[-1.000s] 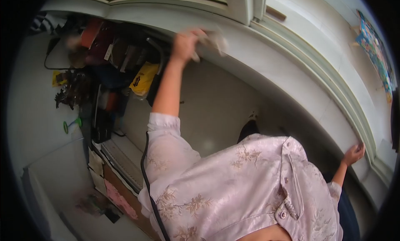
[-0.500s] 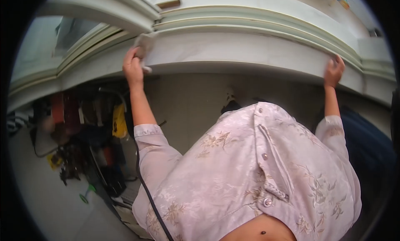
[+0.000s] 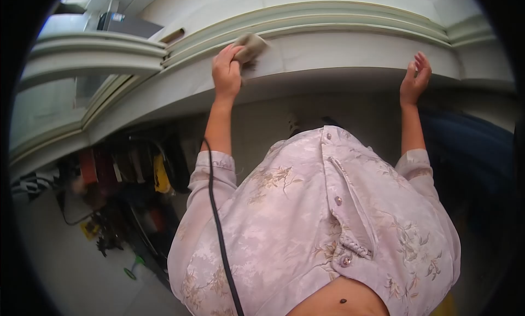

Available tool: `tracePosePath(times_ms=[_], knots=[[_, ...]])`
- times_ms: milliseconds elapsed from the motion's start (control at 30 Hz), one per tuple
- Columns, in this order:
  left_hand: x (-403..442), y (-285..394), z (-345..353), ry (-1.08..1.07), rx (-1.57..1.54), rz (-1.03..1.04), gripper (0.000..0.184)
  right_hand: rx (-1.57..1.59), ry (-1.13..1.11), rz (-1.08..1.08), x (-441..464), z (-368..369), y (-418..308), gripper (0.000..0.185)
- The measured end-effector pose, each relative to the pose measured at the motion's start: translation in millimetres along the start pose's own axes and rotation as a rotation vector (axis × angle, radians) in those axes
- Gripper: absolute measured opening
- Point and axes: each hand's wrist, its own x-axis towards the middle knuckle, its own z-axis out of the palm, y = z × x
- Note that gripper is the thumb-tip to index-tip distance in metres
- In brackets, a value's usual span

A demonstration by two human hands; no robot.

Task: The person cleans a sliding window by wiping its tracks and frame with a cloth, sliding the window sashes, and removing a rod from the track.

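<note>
A bunched greyish cloth (image 3: 251, 47) is gripped in my left hand (image 3: 226, 72), over the pale window sill (image 3: 311, 51) near the sliding track (image 3: 339, 16). Part of the cloth hangs at the sill's front edge, and it is slightly blurred. On the right, my right hand (image 3: 415, 80) is raised at the front edge of the sill with its fingers apart and slightly curled. Nothing shows in it. Whether it touches the sill I cannot tell.
An open window frame (image 3: 98, 53) stands at the upper left. Below it are a yellow bag (image 3: 161, 175), a red-orange item (image 3: 88, 167) and a green object (image 3: 133, 267). A dark blue item (image 3: 465, 144) lies at the right. A black cord (image 3: 220, 228) hangs in front of me.
The view has turned toward the sill. From the left part of the sill, my left hand has moved right with the cloth. My right hand has come off the far right edge, its fingers now spread.
</note>
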Motion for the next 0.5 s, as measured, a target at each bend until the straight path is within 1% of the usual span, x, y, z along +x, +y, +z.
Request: tracePosePath(times_ms=[33, 67, 100, 133, 167, 200, 233, 300, 333, 367, 400, 433, 500], knots=[[-4.4, -1.3, 15.1, 0.017, 0.333, 0.031, 0.025, -0.019, -0.004, 0.029, -7.4, -10.7, 5.5, 0.028], [-9.2, -0.2, 31.5, -0.038, 0.355, 0.081, 0.023, -0.051, 0.004, 0.082, -14.4, -19.5, 7.4, 0.028], [-9.0, 24.1, 48.9, -0.093, 0.38, 0.131, 0.021, -0.06, 0.018, 0.09, -21.8, -23.8, 14.1, 0.028], [-6.4, 42.7, 70.8, -0.248, 0.212, 0.23, 0.019, -0.027, 0.035, 0.174, -27.8, -26.0, 22.4, 0.028], [-11.6, 66.6, 98.1, -0.256, 0.08, 0.287, 0.019, 0.002, 0.047, 0.259, -31.2, -31.9, 26.1, 0.027], [-15.5, 85.8, 116.7, -0.414, -0.055, 0.301, 0.02, 0.017, 0.047, 0.248, -32.6, -35.5, 21.0, 0.027], [-16.7, 97.8, 130.0, -0.612, -0.314, 0.215, 0.024, 0.011, 0.066, 0.246, -33.2, -43.7, 22.2, 0.027], [-13.7, 107.6, 132.5, -0.564, -0.494, 0.008, 0.032, -0.021, 0.009, 0.172, -35.8, -60.0, 23.1, 0.027], [-6.1, 102.4, 126.7, -0.44, -0.49, -0.042, 0.033, -0.033, 0.036, 0.197, -37.0, -72.4, 20.8, 0.025], [5.0, 94.5, 116.9, -0.328, -0.365, -0.023, 0.033, -0.027, 0.032, 0.216, -41.3, -82.7, 21.4, 0.025], [12.3, 85.1, 110.9, -0.159, -0.128, 0.083, 0.035, -0.013, 0.048, 0.262, -47.2, -91.8, 24.4, 0.025], [18.8, 73.7, 109.5, -0.151, 0.093, 0.145, 0.035, 0.0, 0.061, 0.312, -55.8, -99.7, 27.0, 0.025], [19.1, 60.8, 138.1, -0.168, 0.327, 0.325, 0.03, -0.01, 0.089, 0.351, -69.5, -104.7, 32.9, 0.026]])
